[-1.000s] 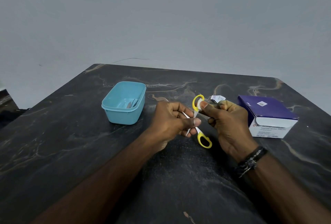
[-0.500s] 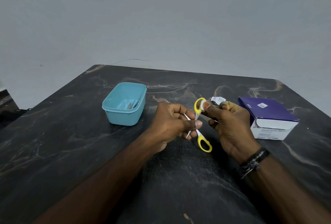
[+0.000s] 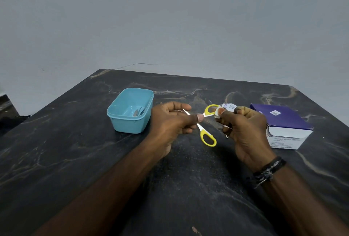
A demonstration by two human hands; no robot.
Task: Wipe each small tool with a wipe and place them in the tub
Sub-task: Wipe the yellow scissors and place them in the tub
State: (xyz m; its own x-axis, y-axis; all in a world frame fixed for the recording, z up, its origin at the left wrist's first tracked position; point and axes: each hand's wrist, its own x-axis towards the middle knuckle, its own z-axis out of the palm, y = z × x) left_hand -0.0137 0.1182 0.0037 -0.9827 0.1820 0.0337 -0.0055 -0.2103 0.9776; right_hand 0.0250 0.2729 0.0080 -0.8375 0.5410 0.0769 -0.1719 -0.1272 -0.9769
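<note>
Dark marbled tabletop (image 3: 62, 160) under a plain grey wall (image 3: 170, 18).

Far left: blue tub (image 3: 130, 120), open-topped, standing on the tabletop, with a few metal tools (image 3: 139, 112) lying inside against its right wall; too small to tell which kinds.

Just right of the tub, held above the tabletop: left hand (image 3: 170, 122), fingers curled, thumb and forefinger pinching small scissors (image 3: 203, 122) near the pivot. Blades spread, one thin tip poking up-left past the fingers. Yellow handle loops splayed apart, one up toward the right hand, one hanging down toward the camera.

Next over: right hand (image 3: 245, 131), fingers curled, thumb and forefinger pinching a white wipe (image 3: 217, 114) against the upper arm of the scissors, just below the upper yellow loop. White printed packet (image 3: 229, 106) showing above the same hand's knuckles; whether gripped or lying behind, cannot tell. Small metal bit (image 3: 226, 136) peeping out under the fingers, unclear what. Dark bracelet (image 3: 269, 169) around the right wrist.

Far right: purple and white box (image 3: 283, 124), on the tabletop just beside the right hand, lid closed, print on its white front too blurred to read fully.

Both forearms bare, reaching in from the bottom edge.
</note>
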